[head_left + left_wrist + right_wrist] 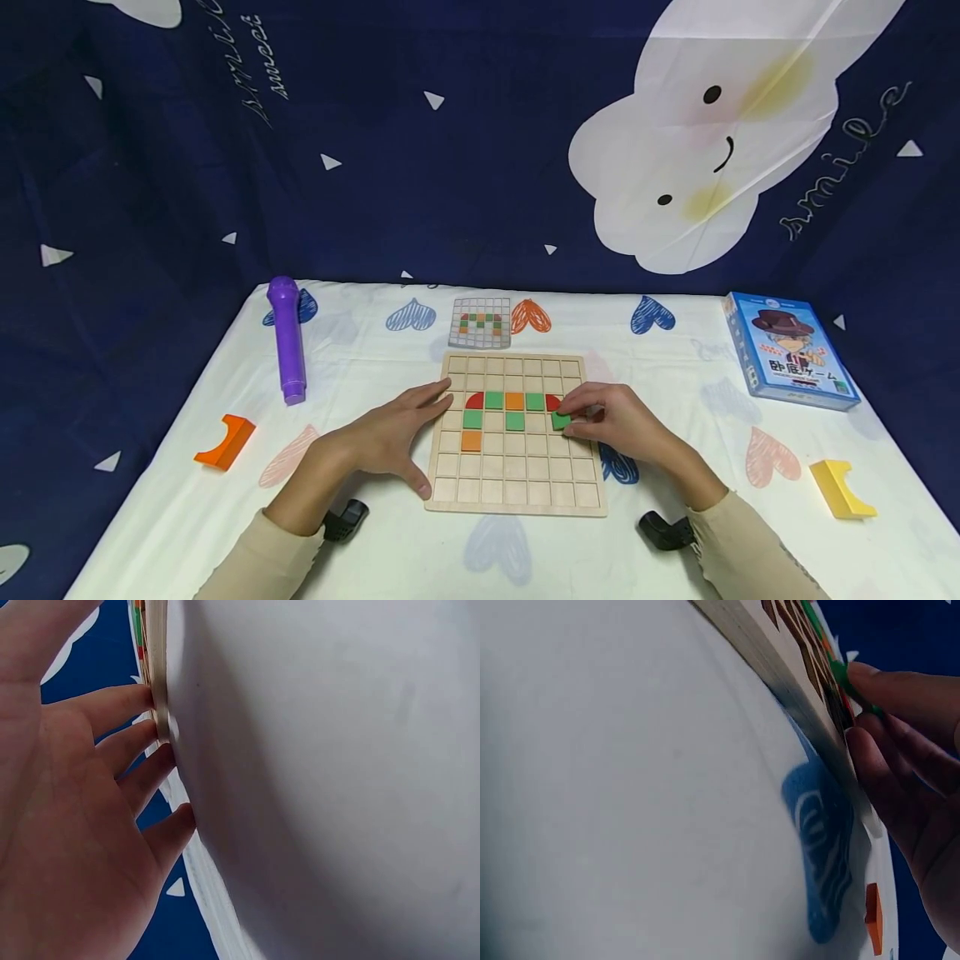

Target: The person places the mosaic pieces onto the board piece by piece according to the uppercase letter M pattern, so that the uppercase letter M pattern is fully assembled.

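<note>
A wooden grid board [516, 495] lies flat on the table, with green, orange and red tiles set in its cells. My right hand [618, 423] pinches a green square tile [561, 421] between thumb and fingers, over a cell below the right red tile [552, 402]. In the right wrist view the same green tile [840, 675] shows edge-on between the fingertips. My left hand [390, 437] steadies the board's left edge with spread fingers, the thumb at the lower left corner. Behind the board lies a small pattern card [480, 323] printed with a coloured grid.
At the left are a purple toy microphone [288, 342] and an orange arch block [227, 442]. To the right stand a blue game box [791, 350] and a yellow arch block [842, 489]. A dark blue curtain [450, 167] hangs behind the table.
</note>
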Available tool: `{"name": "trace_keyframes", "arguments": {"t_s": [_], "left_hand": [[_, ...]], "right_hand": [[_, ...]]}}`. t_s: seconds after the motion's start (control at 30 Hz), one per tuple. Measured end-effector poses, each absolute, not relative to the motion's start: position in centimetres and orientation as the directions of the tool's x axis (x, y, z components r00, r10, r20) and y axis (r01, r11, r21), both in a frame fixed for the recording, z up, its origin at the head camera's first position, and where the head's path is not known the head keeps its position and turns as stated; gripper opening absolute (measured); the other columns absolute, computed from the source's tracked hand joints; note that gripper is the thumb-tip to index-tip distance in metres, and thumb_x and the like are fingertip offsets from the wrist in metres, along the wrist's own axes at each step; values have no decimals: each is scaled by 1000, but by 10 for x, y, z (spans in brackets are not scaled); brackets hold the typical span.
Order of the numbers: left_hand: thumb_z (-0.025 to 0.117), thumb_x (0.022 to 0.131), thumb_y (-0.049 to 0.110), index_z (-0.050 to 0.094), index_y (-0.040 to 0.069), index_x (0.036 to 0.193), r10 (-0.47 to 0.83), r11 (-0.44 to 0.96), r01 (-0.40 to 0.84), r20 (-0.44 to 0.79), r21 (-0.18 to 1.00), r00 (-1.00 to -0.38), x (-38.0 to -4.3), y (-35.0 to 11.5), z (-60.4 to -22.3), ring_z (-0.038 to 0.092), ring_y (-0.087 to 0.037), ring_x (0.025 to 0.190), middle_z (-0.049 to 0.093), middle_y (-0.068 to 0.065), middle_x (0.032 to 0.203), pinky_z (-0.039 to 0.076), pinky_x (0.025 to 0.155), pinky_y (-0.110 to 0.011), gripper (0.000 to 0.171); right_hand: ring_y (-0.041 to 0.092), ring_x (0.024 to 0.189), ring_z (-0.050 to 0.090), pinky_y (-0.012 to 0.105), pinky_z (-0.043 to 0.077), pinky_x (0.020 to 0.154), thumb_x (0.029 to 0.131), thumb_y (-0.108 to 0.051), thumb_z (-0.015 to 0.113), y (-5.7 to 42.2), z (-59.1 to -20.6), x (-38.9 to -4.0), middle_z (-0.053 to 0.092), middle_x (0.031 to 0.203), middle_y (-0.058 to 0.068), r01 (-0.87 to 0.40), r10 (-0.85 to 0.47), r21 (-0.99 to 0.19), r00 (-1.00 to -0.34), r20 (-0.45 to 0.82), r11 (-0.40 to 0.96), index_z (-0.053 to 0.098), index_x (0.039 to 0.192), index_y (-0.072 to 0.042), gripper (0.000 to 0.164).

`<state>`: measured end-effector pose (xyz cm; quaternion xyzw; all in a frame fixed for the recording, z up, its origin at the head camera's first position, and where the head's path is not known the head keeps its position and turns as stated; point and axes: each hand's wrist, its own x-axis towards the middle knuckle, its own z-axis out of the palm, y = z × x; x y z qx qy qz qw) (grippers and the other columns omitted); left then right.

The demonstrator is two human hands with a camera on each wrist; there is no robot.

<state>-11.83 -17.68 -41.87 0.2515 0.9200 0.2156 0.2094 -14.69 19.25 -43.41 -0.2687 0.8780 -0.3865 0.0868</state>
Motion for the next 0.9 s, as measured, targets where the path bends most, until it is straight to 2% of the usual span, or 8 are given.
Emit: {"name": "trace_keyframes", "arguments": {"t_s": [0.3,0.6,0.9], "left_hand": [[97,53,54,34,8,159,551,783,371,-279,500,-787,-119,-176,-419,19,-31,160,14,-3,174,32,125,-54,132],[97,52,55,34,8,159,554,781,377,-275,498,-786,-119,-177,-420,19,-31,160,14,-3,174,33,124,-54,133],[97,53,53,34,7,159,556,779,376,-273,502,-785,-118,-176,-419,19,-32,160,15,-4,174,32,124,-55,132]], "right_hand": [[6,85,62,19,53,70,82,-16,85,189,-438,-150,76,102,-1,-455,-566,-699,-820,88,551,80,101,-14,20],[8,82,60,19,50,68,81,-16,86,184,-438,-151,75,97,-5,-459,-570,-680,-818,73,572,79,96,-18,17],[8,81,58,19,49,68,80,-17,87,184,-438,-151,74,97,-4,-445,-572,-681,-819,45,582,79,96,-16,18]]}}
